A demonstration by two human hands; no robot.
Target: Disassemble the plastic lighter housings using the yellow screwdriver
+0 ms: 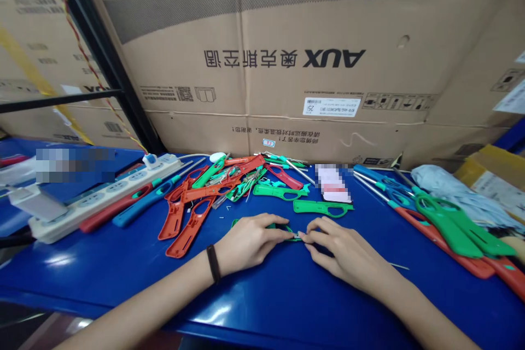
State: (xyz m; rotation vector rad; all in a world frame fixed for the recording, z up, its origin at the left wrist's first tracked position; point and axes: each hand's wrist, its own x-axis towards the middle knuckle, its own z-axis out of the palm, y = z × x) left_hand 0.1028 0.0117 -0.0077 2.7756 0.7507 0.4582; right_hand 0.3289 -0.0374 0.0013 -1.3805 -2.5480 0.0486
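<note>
On the blue table, my left hand (250, 238) is closed on a green lighter casing (280, 226), mostly covered by its fingers. My right hand (338, 243) pinches a tiny pale part at the casing's right end, too small to name. The fingertips of both hands nearly meet there. Just beyond them lie two green casing halves (322, 208). Farther left is a heap of orange casing halves (188, 235), with green ones and small inner parts mixed in. A thin metal rod (398, 266) rests beside my right wrist.
A white power strip (135, 181) with a plugged-in charger (36, 205) stands at the left, near red and blue long lighters (145, 202). A phone (334, 183) lies at the back. Several green lighters (451, 227) and red ones are piled right. A large cardboard box (266, 11) forms the back wall.
</note>
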